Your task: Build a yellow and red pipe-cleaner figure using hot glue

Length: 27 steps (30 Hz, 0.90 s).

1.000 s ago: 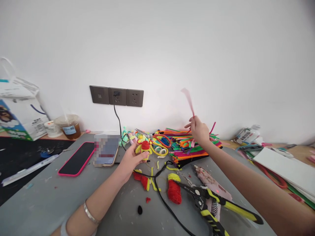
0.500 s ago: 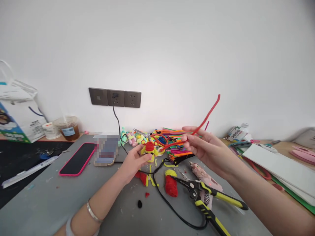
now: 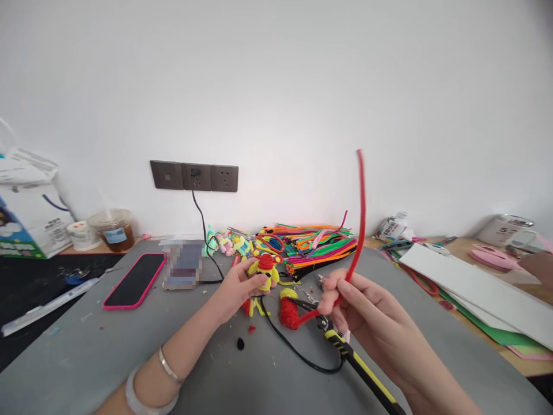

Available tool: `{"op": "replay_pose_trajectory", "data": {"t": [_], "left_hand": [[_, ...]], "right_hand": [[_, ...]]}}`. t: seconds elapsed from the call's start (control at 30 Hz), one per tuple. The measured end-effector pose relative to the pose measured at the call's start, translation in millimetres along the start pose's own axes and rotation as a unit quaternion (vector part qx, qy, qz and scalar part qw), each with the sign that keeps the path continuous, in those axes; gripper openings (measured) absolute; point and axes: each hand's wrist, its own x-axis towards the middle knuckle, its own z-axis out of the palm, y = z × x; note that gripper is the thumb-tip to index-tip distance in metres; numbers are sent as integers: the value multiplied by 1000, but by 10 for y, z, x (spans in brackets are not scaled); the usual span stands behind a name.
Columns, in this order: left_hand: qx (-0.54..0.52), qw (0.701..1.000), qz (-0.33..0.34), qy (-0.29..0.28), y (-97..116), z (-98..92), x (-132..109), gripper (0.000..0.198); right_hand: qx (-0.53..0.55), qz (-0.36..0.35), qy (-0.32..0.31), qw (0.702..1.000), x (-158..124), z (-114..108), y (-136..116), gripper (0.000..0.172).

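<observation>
My right hand (image 3: 367, 314) is raised above the grey tabletop (image 3: 108, 340), its fingers (image 3: 341, 291) pinched shut near the low end of a red pipe cleaner (image 3: 361, 213), which stands almost upright and curves up past my knuckles toward the wall. The wrist is bent up, forearm coming in from the lower right. To the left of those fingers, my left hand (image 3: 235, 288) rests low, fingers closed around a small yellow and red pipe-cleaner figure (image 3: 264, 272) held just off the tabletop. I judge the step is best done by keeping the pinch close to the stem's end so it does not whip about, and holding the figure steady. Just below my right fingers lie a red coil (image 3: 288, 313) and yellow-handled pliers (image 3: 358, 369); beyond them, a pile of coloured pipe cleaners (image 3: 319, 245).
</observation>
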Motion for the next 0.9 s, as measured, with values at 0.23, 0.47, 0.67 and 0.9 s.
{"op": "replay_pose_trajectory", "data": {"t": [0.23,0.47,0.67,0.9], "left_hand": [[-11,1000,-4,-26,12,-1,-22,41],[-43,997,-14,-55,28,-21,-29,39],[-57,996,-24,-70,-6,1,-34,38],[-70,996,-22,-44,-4,10,-42,46]], "right_hand": [[118,-86,135,980,187,296,318,29],[117,-139,215,960,176,418,496,26],[41,-205,197,958,139,495,655,9],[-11,-218,174,960,92,499,684,4]]}}
